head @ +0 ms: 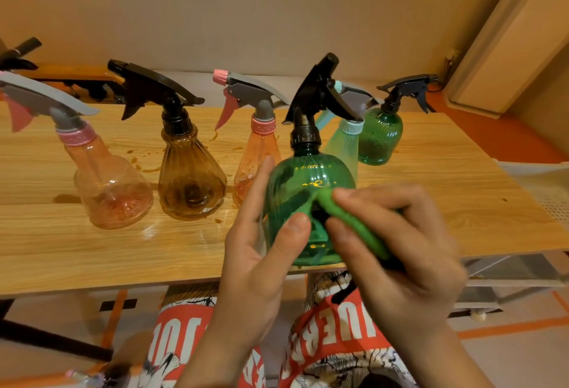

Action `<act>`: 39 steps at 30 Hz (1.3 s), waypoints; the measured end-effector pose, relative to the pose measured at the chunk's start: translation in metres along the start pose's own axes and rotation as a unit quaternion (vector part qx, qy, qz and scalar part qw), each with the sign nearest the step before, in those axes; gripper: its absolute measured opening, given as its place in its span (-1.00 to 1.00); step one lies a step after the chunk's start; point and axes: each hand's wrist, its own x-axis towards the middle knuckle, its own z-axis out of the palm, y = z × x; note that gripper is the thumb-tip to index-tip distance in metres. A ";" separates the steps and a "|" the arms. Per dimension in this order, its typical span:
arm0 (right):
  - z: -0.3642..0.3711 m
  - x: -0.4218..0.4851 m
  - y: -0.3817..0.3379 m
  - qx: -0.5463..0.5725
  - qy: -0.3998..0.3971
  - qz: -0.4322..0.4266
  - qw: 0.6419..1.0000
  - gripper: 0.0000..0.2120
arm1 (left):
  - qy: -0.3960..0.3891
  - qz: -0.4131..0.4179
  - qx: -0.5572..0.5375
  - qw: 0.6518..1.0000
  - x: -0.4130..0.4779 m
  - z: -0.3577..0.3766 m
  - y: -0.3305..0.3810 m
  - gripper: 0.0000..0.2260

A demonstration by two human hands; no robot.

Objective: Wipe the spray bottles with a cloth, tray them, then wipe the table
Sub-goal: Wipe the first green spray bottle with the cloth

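At the near edge of the table [92, 249], a person's left hand [255, 264] grips an upright green spray bottle [311, 178], neck pointing up, while the right hand [409, 258], just beside it, pinches a green cloth [363, 227] against the bottle's right flank.

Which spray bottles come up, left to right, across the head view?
Clear pink bottle → brown bottle → orange-pink bottle → held green bottle → pale teal bottle → small green bottle.
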 end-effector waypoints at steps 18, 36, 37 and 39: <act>0.002 0.003 0.004 0.090 0.099 0.177 0.975 -0.81 | -0.051 -0.030 -0.094 0.994 0.004 -0.009 0.004 -0.38; 0.002 0.003 0.002 0.028 0.067 0.110 0.991 -0.76 | -0.044 -0.002 -0.043 0.998 -0.001 0.006 0.004 -0.46; 0.002 0.001 0.000 0.015 0.050 0.085 0.995 -0.75 | -0.041 0.001 -0.039 0.998 -0.001 0.005 0.004 -0.45; 0.002 -0.004 -0.004 -0.014 0.004 0.023 1.000 -0.73 | -0.040 0.000 -0.036 0.999 0.000 0.003 0.005 -0.43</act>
